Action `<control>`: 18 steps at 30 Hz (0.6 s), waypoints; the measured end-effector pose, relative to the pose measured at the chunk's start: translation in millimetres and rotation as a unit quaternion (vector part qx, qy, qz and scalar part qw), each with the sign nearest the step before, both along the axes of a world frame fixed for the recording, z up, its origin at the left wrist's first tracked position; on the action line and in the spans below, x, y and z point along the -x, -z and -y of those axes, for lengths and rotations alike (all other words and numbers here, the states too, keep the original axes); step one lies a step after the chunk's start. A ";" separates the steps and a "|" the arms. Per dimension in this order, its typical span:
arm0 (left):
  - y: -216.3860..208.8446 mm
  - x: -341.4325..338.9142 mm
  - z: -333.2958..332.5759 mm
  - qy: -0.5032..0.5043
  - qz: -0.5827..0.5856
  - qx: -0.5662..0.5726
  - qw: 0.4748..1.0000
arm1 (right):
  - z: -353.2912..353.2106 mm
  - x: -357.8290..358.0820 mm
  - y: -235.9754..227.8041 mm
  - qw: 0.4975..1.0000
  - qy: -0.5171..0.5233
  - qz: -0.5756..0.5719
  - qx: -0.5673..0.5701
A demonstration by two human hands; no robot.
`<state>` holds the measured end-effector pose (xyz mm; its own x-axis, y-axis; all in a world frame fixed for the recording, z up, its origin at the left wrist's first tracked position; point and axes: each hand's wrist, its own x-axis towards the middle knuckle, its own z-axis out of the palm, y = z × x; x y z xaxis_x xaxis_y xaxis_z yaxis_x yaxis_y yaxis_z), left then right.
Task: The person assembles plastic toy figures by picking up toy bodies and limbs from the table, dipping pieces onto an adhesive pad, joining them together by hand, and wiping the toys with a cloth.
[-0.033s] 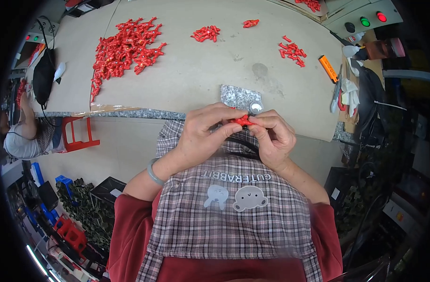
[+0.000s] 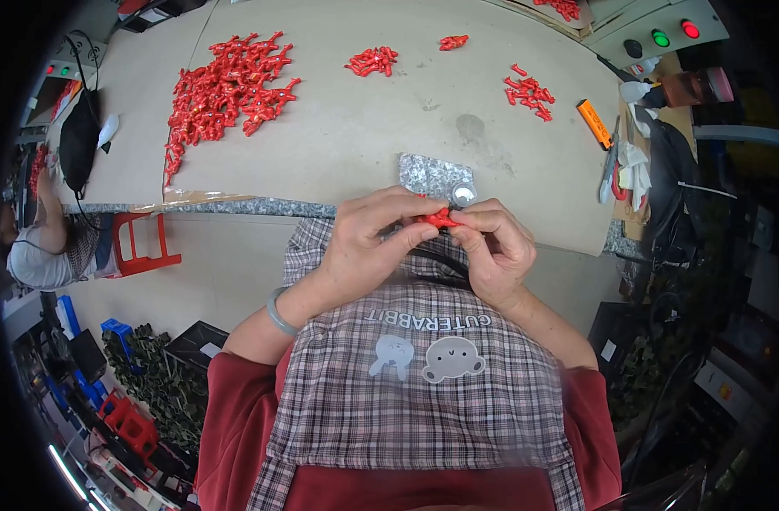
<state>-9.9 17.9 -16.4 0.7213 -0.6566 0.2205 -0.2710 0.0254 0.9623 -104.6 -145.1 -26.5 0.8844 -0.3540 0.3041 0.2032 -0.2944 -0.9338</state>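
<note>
A small glossy red figurine (image 2: 441,219) is pinched between my two hands over the table's near edge. My left hand (image 2: 376,226) grips its left end between thumb and fingers. The thumb and forefinger of my right hand (image 2: 497,247) close on its right end; the fingers cover much of its shape. Just beyond the hands lies a speckled grey slab (image 2: 434,174) with a small round white-topped piece (image 2: 463,195) at its right corner. A big heap of similar red figurines (image 2: 227,85) spreads over the table's left part.
Smaller red clusters lie on the table: a pile (image 2: 372,60), a small group (image 2: 454,42) and scattered small pieces (image 2: 530,92). At right are an orange box-shaped tool (image 2: 595,124), scissors (image 2: 617,183), crumpled tissue (image 2: 635,166) and a jar (image 2: 704,88). A co-worker (image 2: 48,251) sits at left.
</note>
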 end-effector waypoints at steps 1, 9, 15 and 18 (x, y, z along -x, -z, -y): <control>-0.1 -0.2 0.1 0.000 0.001 -0.005 1.000 | 0.4 -0.2 -0.5 1.000 0.002 0.001 0.000; -2.0 0.4 1.1 0.002 -0.007 -0.004 1.000 | 1.8 -0.5 -1.6 1.000 -0.006 0.002 0.011; -2.9 0.7 0.4 0.003 -0.017 -0.008 1.000 | 1.8 -0.8 -1.5 1.000 -0.008 0.007 0.013; -2.8 0.8 0.6 0.005 -0.030 -0.007 1.000 | 1.6 -0.5 -0.7 1.000 -0.009 0.007 0.004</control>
